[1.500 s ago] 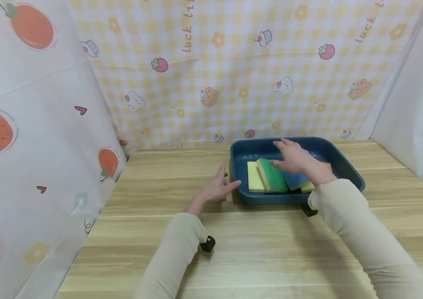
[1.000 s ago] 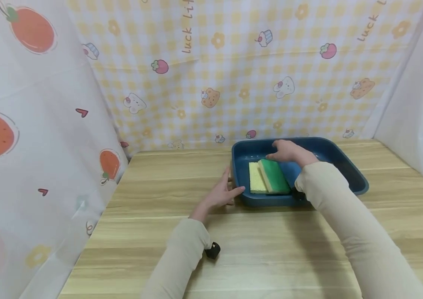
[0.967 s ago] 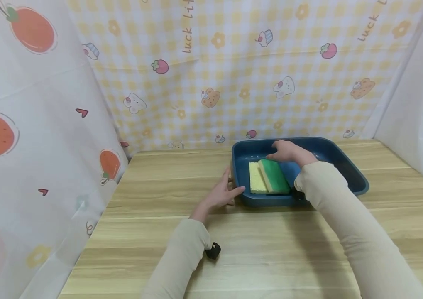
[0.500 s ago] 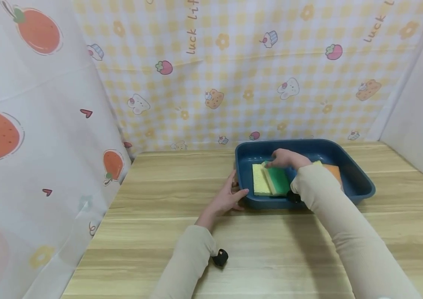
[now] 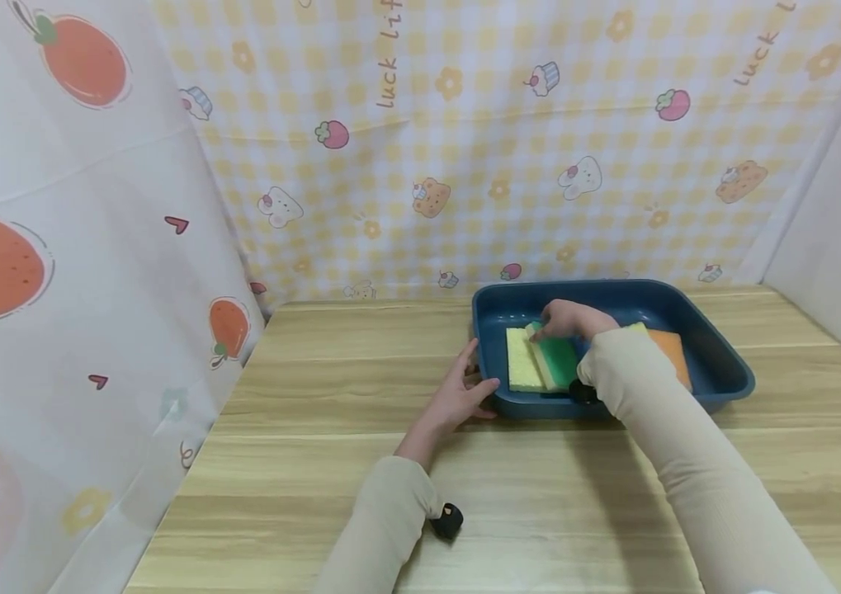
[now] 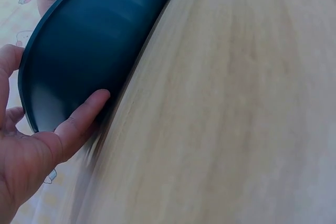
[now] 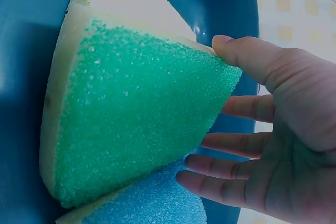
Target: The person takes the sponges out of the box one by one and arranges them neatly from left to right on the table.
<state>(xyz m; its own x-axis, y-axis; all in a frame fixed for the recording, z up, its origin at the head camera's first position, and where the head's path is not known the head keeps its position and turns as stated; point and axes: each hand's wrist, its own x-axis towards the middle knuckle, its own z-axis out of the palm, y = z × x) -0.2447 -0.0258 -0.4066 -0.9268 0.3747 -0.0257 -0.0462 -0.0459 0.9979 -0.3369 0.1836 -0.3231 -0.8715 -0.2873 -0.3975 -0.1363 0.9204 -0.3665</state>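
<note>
My left hand [image 5: 453,398] lies spread against the front left corner of a dark blue tray [image 5: 490,297]. In the left wrist view its thumb is at the rim and another finger presses low on the outer wall. Inside the tray my right hand [image 5: 572,320] pinches the far corner of a green-topped sponge [image 7: 142,108] between thumb and fingers; the other fingers stay fairly straight. That sponge leans over a pale yellow sponge [image 5: 522,363]. A blue sponge [image 7: 157,198] lies beside it, mostly covered by the right arm in the head view.
An orange sponge [image 5: 668,351] and the edge of another yellow one [image 5: 638,327] show at the right of the tray. The tray stands on a wooden table [image 5: 331,388], near a patterned cloth [image 5: 361,181] behind it.
The right hand has lowered from above the sponges onto the green one's far corner and moved slightly left. The left hand has closed in on the tray corner. The view has shifted a little.
</note>
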